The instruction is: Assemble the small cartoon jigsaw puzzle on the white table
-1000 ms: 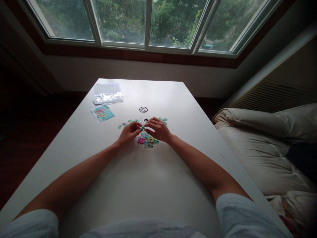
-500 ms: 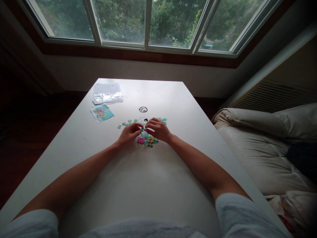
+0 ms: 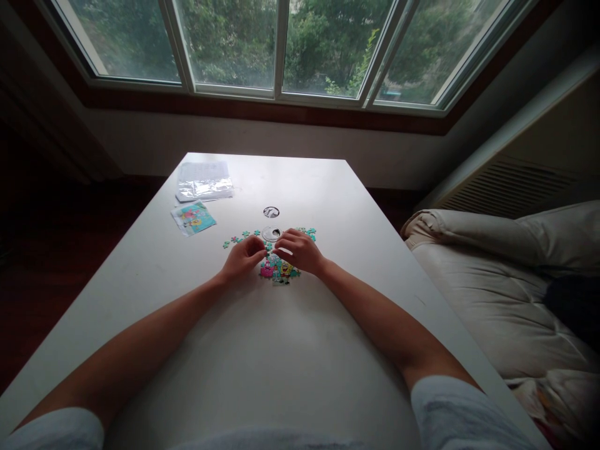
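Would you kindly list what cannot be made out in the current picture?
Head view: the pieces just beyond the right hand, partly hidden by it.
Head view: the design on the piece at the left hand, too small.
Head view: any print on the packet, blurred and under glare.
Head view: the dark cloth, cut off by the right edge.

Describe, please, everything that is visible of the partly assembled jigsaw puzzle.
The jigsaw puzzle lies flat on the white table, near the left hand and right hand. Its seemingly cardboard pieces show yellow SpongeBob and a pink figure on teal; the edge is knobbly and uneven. Whether either hand touches it is unclear.
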Demonstrator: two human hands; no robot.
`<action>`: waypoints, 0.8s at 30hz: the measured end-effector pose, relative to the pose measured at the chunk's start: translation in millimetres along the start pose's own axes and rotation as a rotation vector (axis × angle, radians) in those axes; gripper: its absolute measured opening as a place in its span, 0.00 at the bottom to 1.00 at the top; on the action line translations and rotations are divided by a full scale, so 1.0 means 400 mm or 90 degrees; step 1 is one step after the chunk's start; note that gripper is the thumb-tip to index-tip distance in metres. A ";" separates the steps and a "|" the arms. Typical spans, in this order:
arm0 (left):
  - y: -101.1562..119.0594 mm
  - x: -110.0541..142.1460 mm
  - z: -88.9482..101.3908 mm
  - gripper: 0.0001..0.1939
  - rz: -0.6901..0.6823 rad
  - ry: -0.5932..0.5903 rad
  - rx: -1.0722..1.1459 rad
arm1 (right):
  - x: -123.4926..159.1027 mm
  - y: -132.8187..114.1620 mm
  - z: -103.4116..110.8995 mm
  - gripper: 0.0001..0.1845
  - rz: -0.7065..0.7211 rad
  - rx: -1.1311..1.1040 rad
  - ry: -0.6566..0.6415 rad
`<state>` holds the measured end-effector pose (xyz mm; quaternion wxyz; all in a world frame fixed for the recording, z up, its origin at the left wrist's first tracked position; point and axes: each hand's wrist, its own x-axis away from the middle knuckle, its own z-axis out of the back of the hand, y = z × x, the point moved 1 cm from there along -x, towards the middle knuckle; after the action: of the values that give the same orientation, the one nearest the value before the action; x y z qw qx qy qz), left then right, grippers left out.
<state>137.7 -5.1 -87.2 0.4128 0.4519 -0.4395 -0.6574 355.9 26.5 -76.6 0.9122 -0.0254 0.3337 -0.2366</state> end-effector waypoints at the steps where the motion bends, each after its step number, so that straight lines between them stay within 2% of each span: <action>1: 0.001 -0.001 0.001 0.10 0.000 0.004 -0.017 | 0.001 0.001 0.000 0.12 -0.002 0.001 -0.001; 11: 0.007 -0.012 0.036 0.10 0.040 0.033 -0.172 | 0.005 0.009 -0.003 0.13 -0.002 0.008 -0.020; 24: 0.022 -0.009 0.041 0.13 0.077 0.030 -0.201 | 0.014 0.026 -0.008 0.15 -0.005 0.019 -0.030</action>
<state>124.4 -0.7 -74.8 0.5278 0.3693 -0.3475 -0.6814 361.8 33.4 -84.8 0.9191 -0.0185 0.3084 -0.2447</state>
